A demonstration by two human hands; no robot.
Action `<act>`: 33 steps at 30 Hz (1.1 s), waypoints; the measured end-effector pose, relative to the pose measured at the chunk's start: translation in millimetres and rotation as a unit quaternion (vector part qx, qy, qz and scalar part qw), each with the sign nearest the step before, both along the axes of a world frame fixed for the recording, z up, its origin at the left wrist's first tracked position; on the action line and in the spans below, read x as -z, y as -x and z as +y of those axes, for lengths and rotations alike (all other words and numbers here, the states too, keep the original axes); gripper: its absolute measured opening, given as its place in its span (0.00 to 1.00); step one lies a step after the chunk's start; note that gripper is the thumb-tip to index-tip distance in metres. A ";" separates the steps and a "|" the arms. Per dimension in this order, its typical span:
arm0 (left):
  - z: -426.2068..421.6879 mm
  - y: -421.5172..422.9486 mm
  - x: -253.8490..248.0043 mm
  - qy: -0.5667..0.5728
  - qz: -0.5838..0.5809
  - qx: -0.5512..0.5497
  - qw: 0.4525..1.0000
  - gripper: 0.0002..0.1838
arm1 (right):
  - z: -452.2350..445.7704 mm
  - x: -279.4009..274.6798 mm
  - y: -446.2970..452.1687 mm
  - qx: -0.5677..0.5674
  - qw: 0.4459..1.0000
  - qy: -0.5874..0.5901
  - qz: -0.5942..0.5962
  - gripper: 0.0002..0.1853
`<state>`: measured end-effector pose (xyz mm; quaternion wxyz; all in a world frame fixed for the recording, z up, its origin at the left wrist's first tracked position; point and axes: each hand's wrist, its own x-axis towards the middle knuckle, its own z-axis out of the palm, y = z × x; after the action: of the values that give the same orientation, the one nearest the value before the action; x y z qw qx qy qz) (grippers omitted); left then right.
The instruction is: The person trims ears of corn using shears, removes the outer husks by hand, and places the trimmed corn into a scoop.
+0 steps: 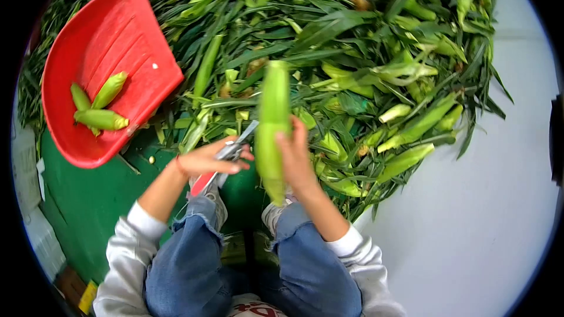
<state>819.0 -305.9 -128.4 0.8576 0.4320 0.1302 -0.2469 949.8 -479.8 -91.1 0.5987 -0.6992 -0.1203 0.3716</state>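
Note:
My left hand (208, 159) is closed around a pair of shears (228, 154) with a metal blade and a red handle, the blade pointing up and to the right. My right hand (296, 155) grips a long green ear of corn (272, 123) in its husk, held upright and slightly blurred. The blade tip lies close beside the ear's left side; whether they touch I cannot tell. Both hands are above my knees, in front of the heap of husks.
A red scoop-shaped pan (97, 32) at the left holds several trimmed ears of corn (101, 119). A large heap of corn leaves and ears (346, 41) spreads across the far side. Green flooring (88, 199) lies at left, a pale grey surface (458, 217) at right.

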 end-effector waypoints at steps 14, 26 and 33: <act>149.6 85.9 -17.6 0.012 -0.011 -0.566 0.825 0.23 | -152.3 112.7 -97.2 -0.138 0.843 0.433 -0.289 0.24; 197.1 78.0 -5.9 -0.033 0.089 -0.719 0.689 0.22 | -81.6 26.5 -110.3 0.151 0.986 0.052 -0.056 0.29; -23.5 4.8 -87.8 0.099 0.094 -0.222 0.965 0.34 | -45.6 -20.9 -78.9 0.311 0.924 -0.186 0.121 0.21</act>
<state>814.2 -329.3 -40.6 0.9133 0.2803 0.2776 -0.1014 1028.6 -525.5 -70.3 0.8132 -0.5276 0.1099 0.2195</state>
